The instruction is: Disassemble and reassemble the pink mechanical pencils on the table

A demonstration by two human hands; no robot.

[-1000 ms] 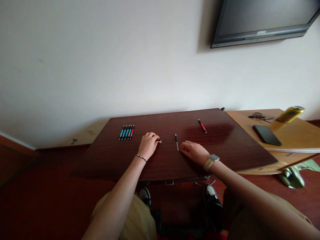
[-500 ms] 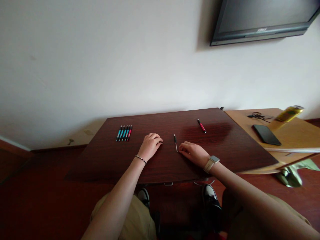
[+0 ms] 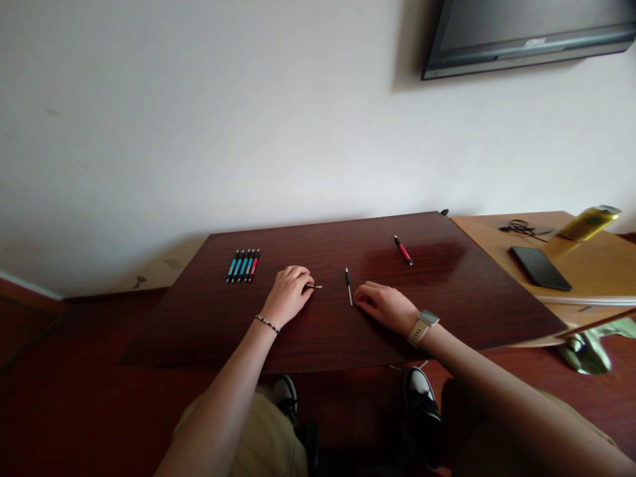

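Glossy, wood-grained dark table [image 3: 322,344], and here the left hand [image 3: 289,293] pinches a slim rod [image 3: 317,287], pale tip poking out from finger and thumb. The right hand [image 3: 385,307] curls loosely just beside the thin white end of a black-topped pen part [image 3: 348,278]; whether it grips anything, can't tell. Red-and-black pen [image 3: 403,250] beyond, turquoise and red pens [image 3: 244,265] rowed at left. Television logo [image 3: 535,42]: too blurred to read.

On the bench [image 3: 328,331] before us, we list: at left, a row of five pens [image 3: 243,266]; to its right and nearer us, a pen piece [image 3: 318,287] in our left hand [image 3: 289,293]; further right, a pen half [image 3: 348,278] just left of our right hand [image 3: 388,308]; behind that hand, a single pen [image 3: 403,250]. Right of the bench, on a cabinet [image 3: 609,265]: phone [image 3: 540,267]; cable [image 3: 523,228], behind it.
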